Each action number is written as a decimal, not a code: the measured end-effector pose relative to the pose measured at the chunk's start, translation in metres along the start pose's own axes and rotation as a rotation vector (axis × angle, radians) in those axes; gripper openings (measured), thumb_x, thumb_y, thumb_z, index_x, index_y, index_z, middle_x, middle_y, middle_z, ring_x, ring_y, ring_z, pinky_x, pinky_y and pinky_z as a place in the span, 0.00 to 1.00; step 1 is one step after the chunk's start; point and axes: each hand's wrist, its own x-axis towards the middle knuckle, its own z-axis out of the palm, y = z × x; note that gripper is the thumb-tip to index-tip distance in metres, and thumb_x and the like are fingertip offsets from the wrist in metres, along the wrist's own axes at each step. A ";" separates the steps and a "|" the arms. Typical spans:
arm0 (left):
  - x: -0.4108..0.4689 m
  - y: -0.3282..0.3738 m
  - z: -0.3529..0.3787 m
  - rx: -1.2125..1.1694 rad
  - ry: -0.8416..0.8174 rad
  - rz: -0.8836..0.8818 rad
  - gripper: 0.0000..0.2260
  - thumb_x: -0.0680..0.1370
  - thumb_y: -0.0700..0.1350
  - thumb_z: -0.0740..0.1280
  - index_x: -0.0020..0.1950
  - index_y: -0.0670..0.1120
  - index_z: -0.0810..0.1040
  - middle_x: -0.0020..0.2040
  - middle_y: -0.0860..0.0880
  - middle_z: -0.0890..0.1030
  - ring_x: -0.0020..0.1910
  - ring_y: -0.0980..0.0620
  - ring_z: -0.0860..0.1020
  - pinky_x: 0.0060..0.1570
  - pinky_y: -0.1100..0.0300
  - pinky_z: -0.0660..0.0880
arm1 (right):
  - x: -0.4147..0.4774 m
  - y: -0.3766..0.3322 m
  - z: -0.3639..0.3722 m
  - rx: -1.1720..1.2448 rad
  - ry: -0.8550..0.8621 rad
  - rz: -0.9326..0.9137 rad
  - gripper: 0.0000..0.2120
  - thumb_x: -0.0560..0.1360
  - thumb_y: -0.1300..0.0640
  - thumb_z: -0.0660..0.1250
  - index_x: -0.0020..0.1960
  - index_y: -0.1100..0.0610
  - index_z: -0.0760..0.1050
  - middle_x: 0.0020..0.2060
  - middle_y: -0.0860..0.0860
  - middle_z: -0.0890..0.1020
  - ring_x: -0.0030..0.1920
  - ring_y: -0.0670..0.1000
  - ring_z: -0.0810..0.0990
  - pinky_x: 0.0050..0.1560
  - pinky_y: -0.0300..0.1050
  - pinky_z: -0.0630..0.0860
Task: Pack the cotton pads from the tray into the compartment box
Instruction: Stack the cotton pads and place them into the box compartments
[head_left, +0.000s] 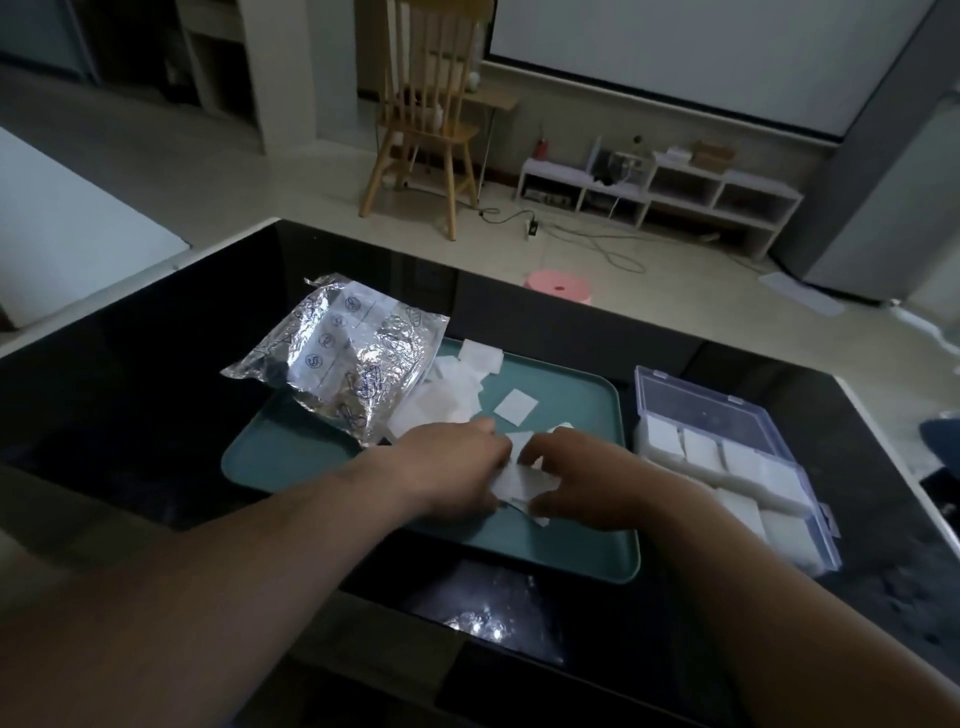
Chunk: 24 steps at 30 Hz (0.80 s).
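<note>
Pinching cotton pads (519, 486), left hand (452, 467) and right hand (587, 483) fingers (543, 448), tray (571, 395), black table (156, 364), chair (426, 119)

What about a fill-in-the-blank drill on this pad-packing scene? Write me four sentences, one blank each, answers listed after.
1. The left hand and right hand hold cotton pads above the teal ____.
2. The compartment box stands to the ____ of the tray.
3. The box's clear lid is ____.
4. The silver bag lies on the tray's far ____ corner.
Missing words: tray; right; open; left.
</note>
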 end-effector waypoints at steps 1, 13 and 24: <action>0.000 0.000 0.000 -0.008 0.002 -0.007 0.16 0.76 0.56 0.70 0.60 0.52 0.74 0.57 0.47 0.72 0.53 0.43 0.79 0.45 0.52 0.72 | 0.001 -0.002 0.002 -0.005 0.012 0.003 0.20 0.73 0.48 0.75 0.63 0.49 0.76 0.56 0.50 0.76 0.54 0.52 0.76 0.52 0.47 0.73; -0.002 0.012 0.002 -0.041 0.007 -0.067 0.07 0.79 0.54 0.64 0.54 0.53 0.71 0.54 0.49 0.72 0.50 0.44 0.79 0.48 0.48 0.76 | -0.006 -0.017 0.010 0.057 0.018 0.097 0.11 0.76 0.53 0.73 0.51 0.53 0.73 0.55 0.56 0.81 0.52 0.57 0.77 0.43 0.45 0.68; -0.004 0.023 -0.013 -0.872 0.182 -0.242 0.16 0.79 0.60 0.68 0.60 0.52 0.80 0.56 0.53 0.83 0.54 0.53 0.81 0.60 0.48 0.78 | -0.027 0.005 -0.019 1.166 0.058 0.165 0.13 0.77 0.66 0.68 0.62 0.62 0.77 0.45 0.57 0.82 0.38 0.49 0.81 0.39 0.43 0.74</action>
